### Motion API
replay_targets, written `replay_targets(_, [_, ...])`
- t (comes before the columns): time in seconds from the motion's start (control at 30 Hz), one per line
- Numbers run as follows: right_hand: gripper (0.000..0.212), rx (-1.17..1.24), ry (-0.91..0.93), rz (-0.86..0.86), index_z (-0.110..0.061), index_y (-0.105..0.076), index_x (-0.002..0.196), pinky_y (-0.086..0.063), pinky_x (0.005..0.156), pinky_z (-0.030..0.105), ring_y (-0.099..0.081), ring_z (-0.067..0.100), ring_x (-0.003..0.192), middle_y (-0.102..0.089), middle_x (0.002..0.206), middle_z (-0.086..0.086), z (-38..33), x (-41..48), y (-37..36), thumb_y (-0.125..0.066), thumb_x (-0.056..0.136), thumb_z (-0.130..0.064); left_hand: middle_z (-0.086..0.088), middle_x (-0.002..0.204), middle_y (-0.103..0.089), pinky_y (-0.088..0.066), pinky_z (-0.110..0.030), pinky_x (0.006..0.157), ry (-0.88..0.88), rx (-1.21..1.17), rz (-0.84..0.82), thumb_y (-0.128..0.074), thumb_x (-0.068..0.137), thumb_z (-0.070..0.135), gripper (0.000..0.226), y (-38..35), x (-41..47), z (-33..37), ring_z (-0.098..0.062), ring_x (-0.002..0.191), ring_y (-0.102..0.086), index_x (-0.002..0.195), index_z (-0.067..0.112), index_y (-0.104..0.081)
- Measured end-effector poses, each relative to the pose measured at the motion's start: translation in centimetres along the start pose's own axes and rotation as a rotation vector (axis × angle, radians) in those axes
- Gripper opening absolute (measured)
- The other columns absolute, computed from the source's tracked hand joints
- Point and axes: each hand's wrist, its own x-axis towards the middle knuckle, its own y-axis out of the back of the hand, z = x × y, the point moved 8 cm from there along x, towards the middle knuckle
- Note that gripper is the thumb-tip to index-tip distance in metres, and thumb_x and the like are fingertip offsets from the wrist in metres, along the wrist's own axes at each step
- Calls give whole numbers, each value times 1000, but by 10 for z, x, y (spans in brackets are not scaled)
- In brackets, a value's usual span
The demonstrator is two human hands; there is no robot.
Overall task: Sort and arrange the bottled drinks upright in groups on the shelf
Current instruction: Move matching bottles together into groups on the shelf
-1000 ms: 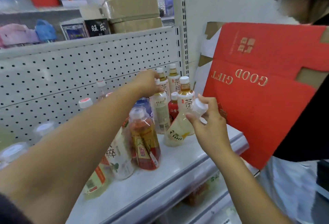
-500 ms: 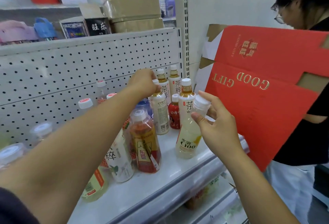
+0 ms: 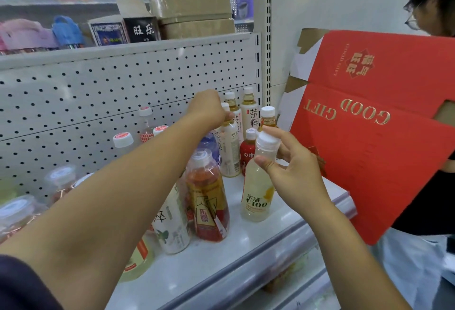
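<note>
Head view (only one). R hand (image 3: 293,169) pinches the C100 bottle (image 3: 257,194) at the neck just under its white cap, thumb on the near side and fingers on the far side, the rest loosely spread. The btl stands upright on the shelf (image 3: 246,248), at the near right of the cluster, just in front of a small red bottle (image 3: 247,152).

L hand (image 3: 209,110) reaches across to the far side, fingers curled round the neck of a white-label tea bottle (image 3: 230,149), which is upright and just left of the small red one. An orange-red bottle (image 3: 209,196) stands near left of the C100, apart from it. Btls further left are mixed and partly hidden by the L forearm.

Handling, my guess: the C100 looks full, so fairly heavy. Thin plastic, so the body gives if squeezed, and the sleeve is smooth, maybe slippery. A neck pinch is OK for steadying or sliding. For a lift, better to wrap the mid-body above the label. Tall btls tip easily and the neighbours are close.

Another person holds a red gift box (image 3: 369,137) at the right, near the shelf end.
</note>
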Motion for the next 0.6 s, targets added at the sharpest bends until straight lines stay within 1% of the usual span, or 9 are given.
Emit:
replay_targets(0.1, [55,-9,19,-38,-51,-53,134,-52,102,45,-61,8,121,-67,127,-18,-2,7,-7,-76,89,-29,-2,99,-63,-52,-34,80,-32,21,-83,-74,87,45,36,0,-5,4,-20,87,-59,101,15,-59])
replay_targets(0.17, [55,14,31,-50,-53,-53,134,-51,105,42,-59,7,122,-65,129,-19,-2,9,-11,-75,90,-28,-3,104,-65,-51,-33,83,-51,55,-98,-69,91,44,36,9,-12,7,-21,93,-60,102,11,-61])
replay_targets(0.2, [55,28,35,-54,-54,-52,134,-50,105,42,-59,6,121,-64,130,-19,-1,9,-13,-74,91,-28,-5,109,-68,-50,-32,84,-60,72,-92,-68,92,44,40,16,-18,9,-22,99,-62,111,8,-66])
replay_targets(0.27, [55,57,42,-84,-55,-51,134,-50,105,40,-57,2,119,-62,131,-20,0,11,-17,-72,93,-26,-7,119,-68,-45,-30,80,-60,120,-85,-67,93,42,46,28,-35,9,-23,106,-62,125,10,-66])
replay_targets(0.37, [55,54,63,-192,-54,-49,137,-49,106,41,-55,5,121,-58,137,-20,-1,18,-24,-70,94,-27,-9,115,-70,-44,-30,74,-17,241,-106,-71,90,43,45,33,-53,0,-21,93,-60,120,9,-69])
replay_targets(0.43, [54,70,82,-240,-53,-48,137,-51,104,44,-56,6,121,-59,136,-19,1,25,-28,-70,94,-28,-10,117,-70,-44,-29,69,32,300,-129,-72,88,44,48,31,-56,-7,-20,88,-56,120,8,-69])
replay_targets(0.47, [55,86,85,-243,-53,-47,137,-51,103,45,-57,7,121,-60,135,-18,4,28,-28,-70,94,-29,-11,119,-70,-46,-30,69,63,315,-140,-73,87,45,50,30,-57,-10,-20,87,-55,120,8,-69])
replay_targets(0.53, [56,133,69,-220,-53,-45,139,-52,103,44,-58,7,121,-61,134,-17,11,33,-25,-70,94,-29,-11,118,-70,-50,-34,76,96,304,-155,-75,84,47,52,27,-57,-14,-21,87,-55,119,8,-70])
replay_targets(0.6, [58,179,56,-183,-48,-45,141,-53,101,37,-60,0,115,-63,128,-18,17,37,-18,-71,93,-28,-7,111,-70,-49,-33,73,110,230,-117,-80,81,43,47,29,-57,-11,-19,89,-58,114,11,-71])
